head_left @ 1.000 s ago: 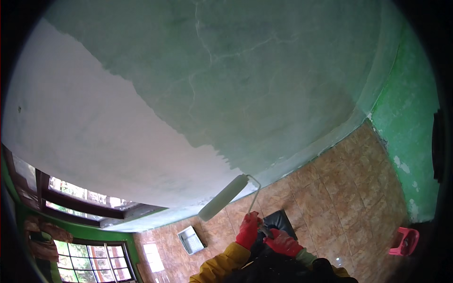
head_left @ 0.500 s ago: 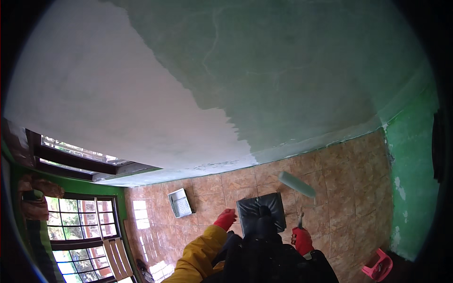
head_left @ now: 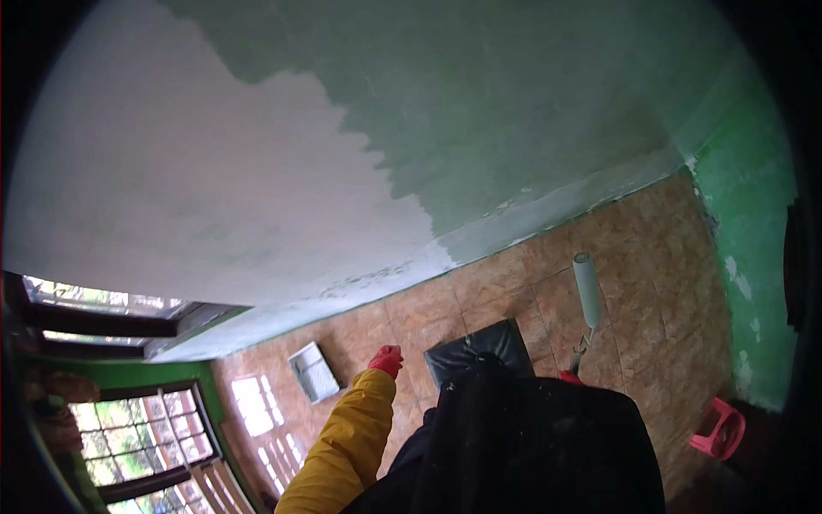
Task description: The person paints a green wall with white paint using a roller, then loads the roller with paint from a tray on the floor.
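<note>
My right hand [head_left: 569, 376], in a red glove, grips a paint roller [head_left: 587, 291] by its handle. Most of that hand is hidden behind my dark clothing. The roller's long, pale sleeve points up and away from me, over the tiled floor and apart from the wall. My left hand [head_left: 386, 361], red-gloved below a yellow sleeve, hangs in front of me with its fingers curled in and nothing seen in them. It lies between a white paint tray [head_left: 314, 373] on the floor and a black padded seat [head_left: 469, 351]. Pale paint partly covers the green wall [head_left: 514, 111], with a ragged edge.
Brown tiles [head_left: 505, 274] cover the floor. A pink plastic stool [head_left: 719, 430] stands at the lower right, near the green side wall [head_left: 753, 283]. Barred windows [head_left: 145, 428] are at the lower left, and another dark-framed window [head_left: 103, 313] sits in the painted wall.
The roller has swung from a slant to nearly upright and shifted right. My left hand has moved slightly up and left. The whole view has tilted, and my clothing hides more of my right hand.
</note>
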Tool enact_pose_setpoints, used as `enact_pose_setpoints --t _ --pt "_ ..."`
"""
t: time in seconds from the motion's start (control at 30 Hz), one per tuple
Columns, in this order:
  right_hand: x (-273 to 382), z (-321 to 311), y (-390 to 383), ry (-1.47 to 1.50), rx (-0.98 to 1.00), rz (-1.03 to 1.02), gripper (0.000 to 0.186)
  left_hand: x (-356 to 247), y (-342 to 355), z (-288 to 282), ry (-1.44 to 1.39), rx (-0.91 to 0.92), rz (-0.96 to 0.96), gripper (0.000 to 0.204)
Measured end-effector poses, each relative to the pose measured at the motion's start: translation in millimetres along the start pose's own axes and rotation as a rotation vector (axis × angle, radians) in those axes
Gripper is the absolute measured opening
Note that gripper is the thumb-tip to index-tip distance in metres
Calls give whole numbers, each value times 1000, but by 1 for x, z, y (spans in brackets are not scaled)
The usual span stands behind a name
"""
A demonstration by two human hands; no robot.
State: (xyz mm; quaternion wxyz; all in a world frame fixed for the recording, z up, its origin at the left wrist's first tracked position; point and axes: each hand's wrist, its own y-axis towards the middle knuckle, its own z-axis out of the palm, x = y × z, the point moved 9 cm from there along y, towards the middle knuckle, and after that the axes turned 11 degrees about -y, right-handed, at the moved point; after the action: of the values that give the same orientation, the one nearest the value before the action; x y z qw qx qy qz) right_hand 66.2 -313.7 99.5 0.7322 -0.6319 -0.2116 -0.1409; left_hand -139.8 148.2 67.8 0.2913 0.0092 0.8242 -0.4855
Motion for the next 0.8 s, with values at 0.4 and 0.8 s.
enact_pose_setpoints --t 0.4,0.8 --pt "-198 -20 69 162 -66 -344 20 366 117 28 218 147 156 39" --pt "-248 -21 151 175 -155 -342 35 495 124 26 -400 119 -204 45"
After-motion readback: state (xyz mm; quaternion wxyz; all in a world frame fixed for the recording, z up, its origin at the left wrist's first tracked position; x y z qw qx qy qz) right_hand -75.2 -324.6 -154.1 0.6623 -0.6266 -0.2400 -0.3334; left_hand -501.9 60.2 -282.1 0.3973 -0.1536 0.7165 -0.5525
